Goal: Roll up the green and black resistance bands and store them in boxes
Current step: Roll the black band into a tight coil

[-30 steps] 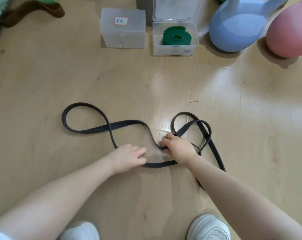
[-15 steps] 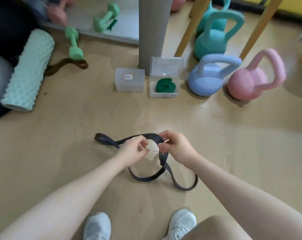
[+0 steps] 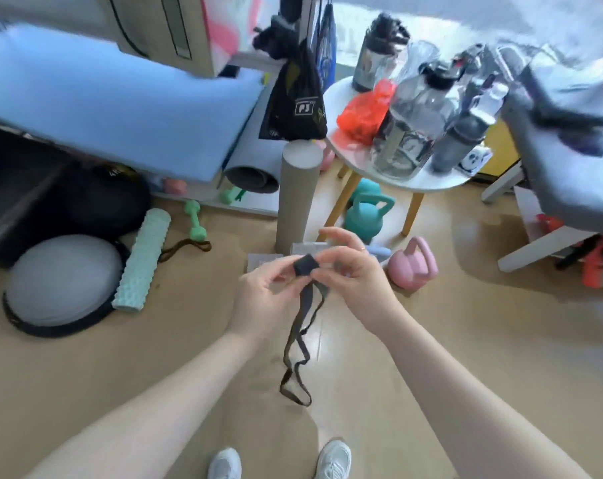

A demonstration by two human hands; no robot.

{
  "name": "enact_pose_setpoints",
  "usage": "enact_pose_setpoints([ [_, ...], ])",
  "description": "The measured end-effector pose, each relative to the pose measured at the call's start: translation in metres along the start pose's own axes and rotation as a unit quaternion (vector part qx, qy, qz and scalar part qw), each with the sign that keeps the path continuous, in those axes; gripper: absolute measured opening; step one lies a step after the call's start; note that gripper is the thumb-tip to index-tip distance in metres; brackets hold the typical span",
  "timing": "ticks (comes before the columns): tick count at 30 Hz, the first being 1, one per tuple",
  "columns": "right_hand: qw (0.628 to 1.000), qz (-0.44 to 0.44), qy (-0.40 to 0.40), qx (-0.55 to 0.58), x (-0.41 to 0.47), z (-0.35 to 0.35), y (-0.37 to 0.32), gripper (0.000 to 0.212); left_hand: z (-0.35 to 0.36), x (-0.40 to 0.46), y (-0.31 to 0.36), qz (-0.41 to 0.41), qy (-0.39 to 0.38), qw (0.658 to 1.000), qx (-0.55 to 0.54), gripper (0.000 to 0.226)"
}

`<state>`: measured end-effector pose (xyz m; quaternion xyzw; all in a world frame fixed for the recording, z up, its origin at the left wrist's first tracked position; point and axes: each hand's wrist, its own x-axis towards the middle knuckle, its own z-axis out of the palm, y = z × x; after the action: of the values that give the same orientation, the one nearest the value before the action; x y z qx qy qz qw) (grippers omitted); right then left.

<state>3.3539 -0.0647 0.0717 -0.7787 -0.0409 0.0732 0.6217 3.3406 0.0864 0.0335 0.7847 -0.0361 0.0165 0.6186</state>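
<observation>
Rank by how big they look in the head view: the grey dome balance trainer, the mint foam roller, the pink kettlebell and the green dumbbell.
1. grey dome balance trainer
2. mint foam roller
3. pink kettlebell
4. green dumbbell

The dumbbell lies farther from the camera, so its last place is by appearance only.

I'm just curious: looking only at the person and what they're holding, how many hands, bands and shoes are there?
Hands: 2 (left hand, right hand)
Black resistance band: 1, pinched by both hands
White shoes: 2
Total: 5
</observation>
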Motion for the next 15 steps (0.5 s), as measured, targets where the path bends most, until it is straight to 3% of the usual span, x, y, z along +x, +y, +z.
enact_pose_setpoints([
  [6,0.991,-0.079,0.032,0.099,0.004,-0.005,-0.115,0.016,-0.036,0.013,0.119,0.097,0.031,0.994,-0.051,0.020],
  [10,0.978,-0.132,0.067,0.146,0.008,-0.002,-0.163,0.026,-0.051,0.019,0.164,0.144,0.070,0.983,-0.087,0.011],
  [13,0.977,-0.151,0.052,0.138,0.009,-0.001,-0.184,0.035,-0.062,0.019,0.177,0.145,0.047,0.985,-0.081,0.019],
  [15,0.976,-0.163,0.036,0.140,0.010,0.004,-0.194,0.027,-0.068,0.019,0.173,0.116,0.012,0.989,-0.091,0.027],
])
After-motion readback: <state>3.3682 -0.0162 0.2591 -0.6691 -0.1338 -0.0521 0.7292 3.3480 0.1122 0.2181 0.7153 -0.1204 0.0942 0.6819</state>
